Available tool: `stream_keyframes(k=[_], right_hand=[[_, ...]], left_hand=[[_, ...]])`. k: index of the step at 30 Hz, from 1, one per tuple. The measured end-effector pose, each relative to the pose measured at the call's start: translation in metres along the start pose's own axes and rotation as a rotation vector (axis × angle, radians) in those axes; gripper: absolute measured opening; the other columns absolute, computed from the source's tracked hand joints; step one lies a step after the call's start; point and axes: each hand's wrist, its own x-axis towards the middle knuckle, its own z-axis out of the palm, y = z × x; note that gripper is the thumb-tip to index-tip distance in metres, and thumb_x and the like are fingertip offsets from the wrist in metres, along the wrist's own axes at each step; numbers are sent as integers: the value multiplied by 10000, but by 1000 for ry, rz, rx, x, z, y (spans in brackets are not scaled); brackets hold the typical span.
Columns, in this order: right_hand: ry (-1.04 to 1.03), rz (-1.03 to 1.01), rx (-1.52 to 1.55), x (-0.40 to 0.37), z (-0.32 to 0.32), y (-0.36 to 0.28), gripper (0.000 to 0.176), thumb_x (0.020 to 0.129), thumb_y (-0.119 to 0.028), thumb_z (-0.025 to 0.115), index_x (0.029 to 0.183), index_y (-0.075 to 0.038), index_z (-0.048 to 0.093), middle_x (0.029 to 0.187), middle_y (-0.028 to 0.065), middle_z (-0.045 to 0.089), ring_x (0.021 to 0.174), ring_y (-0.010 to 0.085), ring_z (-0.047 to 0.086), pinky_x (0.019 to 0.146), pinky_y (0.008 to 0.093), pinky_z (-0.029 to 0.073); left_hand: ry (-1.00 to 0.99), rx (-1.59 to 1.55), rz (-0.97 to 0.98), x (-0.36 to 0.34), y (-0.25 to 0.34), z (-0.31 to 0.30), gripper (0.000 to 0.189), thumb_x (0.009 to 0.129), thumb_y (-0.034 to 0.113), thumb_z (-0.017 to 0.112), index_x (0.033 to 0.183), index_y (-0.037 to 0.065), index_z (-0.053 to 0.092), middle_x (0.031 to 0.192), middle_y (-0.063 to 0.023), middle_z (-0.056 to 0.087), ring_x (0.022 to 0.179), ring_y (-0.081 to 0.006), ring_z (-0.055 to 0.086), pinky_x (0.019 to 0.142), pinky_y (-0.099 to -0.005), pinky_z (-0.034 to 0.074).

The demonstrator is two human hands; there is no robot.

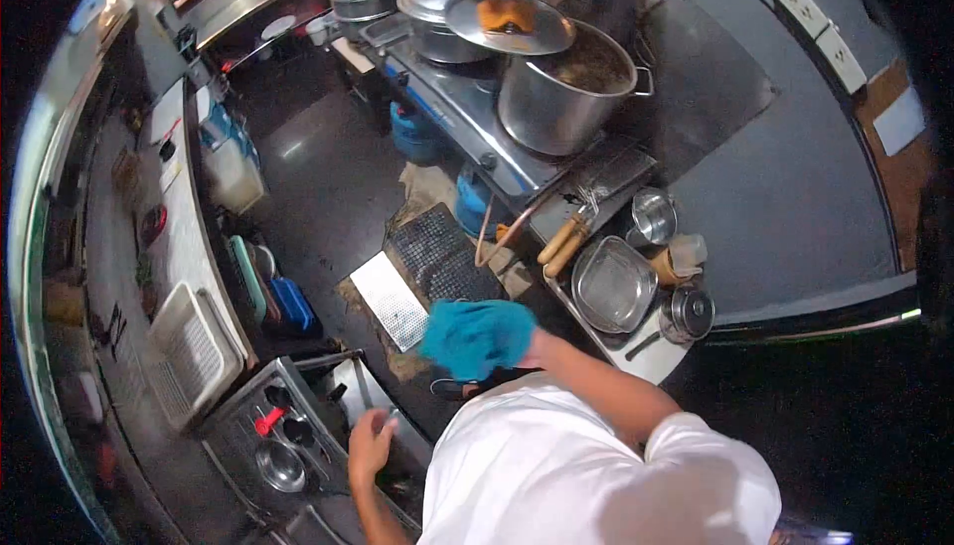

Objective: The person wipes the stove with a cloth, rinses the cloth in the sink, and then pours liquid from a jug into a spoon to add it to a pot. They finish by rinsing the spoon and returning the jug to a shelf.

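My right hand (538,348) grips a bunched teal cloth (477,338), held out in front of my white shirt above the floor. The cloth hides most of the fingers. Lower down, my left hand (371,446) hangs beside a metal basin (350,386) at the counter's edge, with its fingers loosely curled and slightly apart. Nothing clear shows between them. Close to that hand, a small metal bowl (280,467) and a red-handled utensil (268,421) rest on the steel counter (234,446).
A large open pot (561,103) stands on the stove (467,118), its lid (509,23) leaning beside it. At right are a square strainer (614,285), wooden-handled tools (563,244) and a glass-lidded pot (688,313). A white basket (194,356) sits left. Mats (442,252) cover the floor.
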Motion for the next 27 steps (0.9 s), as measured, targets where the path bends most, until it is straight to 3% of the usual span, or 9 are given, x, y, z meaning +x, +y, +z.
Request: stream_keyframes(k=[3, 5, 8, 10, 14, 16, 20, 21, 27], right_hand=[[248, -147, 256, -72, -90, -17, 324, 1001, -204, 597, 1262, -17, 644, 1106, 115, 740, 909, 248, 733, 821, 407, 613], [372, -345, 222, -121, -98, -38, 303, 1018, -236, 550, 1201, -19, 654, 1041, 133, 733, 849, 272, 722, 754, 407, 611], [242, -533, 314, -177, -166, -45, 436, 1032, -315, 507, 1294, 14, 622, 1169, 176, 712, 1003, 327, 712, 897, 470, 598], [256, -563, 222, -200, -184, -56, 437, 1034, -314, 501, 1287, 21, 620, 1156, 178, 714, 991, 337, 711, 889, 467, 600], [472, -616, 173, -223, -166, -102, 442, 1042, -302, 447, 1248, 54, 609, 1130, 200, 718, 885, 314, 716, 760, 432, 606], [582, -608, 307, -225, -179, -107, 453, 1041, -309, 453, 1271, 53, 599, 1184, 207, 703, 928, 315, 709, 783, 438, 601], [632, -545, 470, -226, -194, -140, 471, 1040, -332, 483, 1338, 20, 576, 1279, 204, 668, 1059, 306, 686, 880, 467, 585], [636, -527, 477, -228, -210, -135, 471, 1040, -332, 483, 1338, 20, 576, 1279, 204, 668, 1059, 306, 686, 880, 467, 585], [110, -398, 674, -191, -302, -122, 420, 1029, -355, 568, 1316, -50, 591, 1126, 137, 693, 1035, 296, 706, 874, 485, 602]], left_hand=[[-1, 54, 164, 66, 110, 42, 410, 901, 278, 785, 1171, -12, 679, 1157, -197, 701, 1094, -335, 681, 950, -413, 525], [-52, 95, 347, 106, 168, 95, 472, 889, 320, 799, 1184, -23, 670, 1160, -210, 696, 1093, -357, 678, 950, -431, 526], [-180, 74, 599, 166, 240, 199, 613, 854, 359, 825, 1270, -40, 615, 1191, -233, 669, 1124, -390, 653, 968, -460, 517], [-178, 187, 739, 208, 275, 268, 826, 782, 374, 875, 1397, -39, 509, 1278, -246, 619, 1180, -425, 610, 987, -483, 501], [-57, 274, 822, 283, 316, 376, 1025, 690, 372, 927, 1478, -28, 407, 1366, -245, 562, 1242, -442, 560, 1012, -505, 473], [-72, 387, 697, 307, 326, 412, 1145, 603, 372, 966, 1503, -13, 373, 1352, -227, 559, 1234, -442, 552, 1021, -521, 456], [-169, 574, 580, 328, 341, 439, 972, 635, 195, 924, 1443, 5, 419, 1263, -213, 578, 1168, -428, 569, 1015, -514, 467], [-209, 367, 510, 331, 341, 444, 823, 678, 119, 854, 1380, 4, 441, 1222, -259, 602, 1111, -477, 610, 956, -538, 510], [-292, 263, 424, 299, 384, 436, 651, 725, 114, 807, 1249, -13, 441, 1101, -338, 646, 1025, -542, 647, 881, -582, 531]])
